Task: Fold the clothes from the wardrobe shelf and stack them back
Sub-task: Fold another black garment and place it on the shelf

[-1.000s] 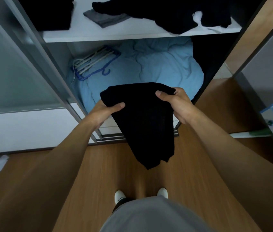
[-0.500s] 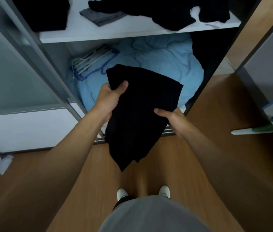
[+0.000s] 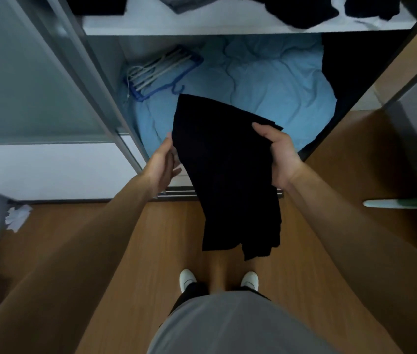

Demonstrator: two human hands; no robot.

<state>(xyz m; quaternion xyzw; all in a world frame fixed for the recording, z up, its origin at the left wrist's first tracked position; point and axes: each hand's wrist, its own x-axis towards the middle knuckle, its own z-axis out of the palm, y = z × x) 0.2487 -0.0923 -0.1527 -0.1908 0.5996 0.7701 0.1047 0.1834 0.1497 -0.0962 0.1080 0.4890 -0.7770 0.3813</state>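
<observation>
A black garment (image 3: 227, 169), partly folded, hangs in front of me over the wooden floor, its lower end loose. My right hand (image 3: 281, 157) grips its right edge with the thumb on top. Against the garment's left edge lies my left hand (image 3: 164, 162), its fingers fairly straight and no grip showing. Above, the white wardrobe shelf (image 3: 227, 28) carries a loose heap of dark clothes (image 3: 304, 11) on the right, a grey folded piece (image 3: 189, 2) in the middle and a black stack (image 3: 95, 5) on the left.
Below the shelf lies light blue bedding (image 3: 253, 80) with a bundle of hangers (image 3: 158, 72) on it. A frosted sliding door (image 3: 36, 72) stands to the left. Crumpled paper (image 3: 17, 217) lies on the floor at left; a white and green object (image 3: 401, 203) pokes in at right.
The garment swung from hanging left to hanging right. My right hand rose to its upper right edge; my left hand dropped lower and released its thumb grip. The view tilted down.
</observation>
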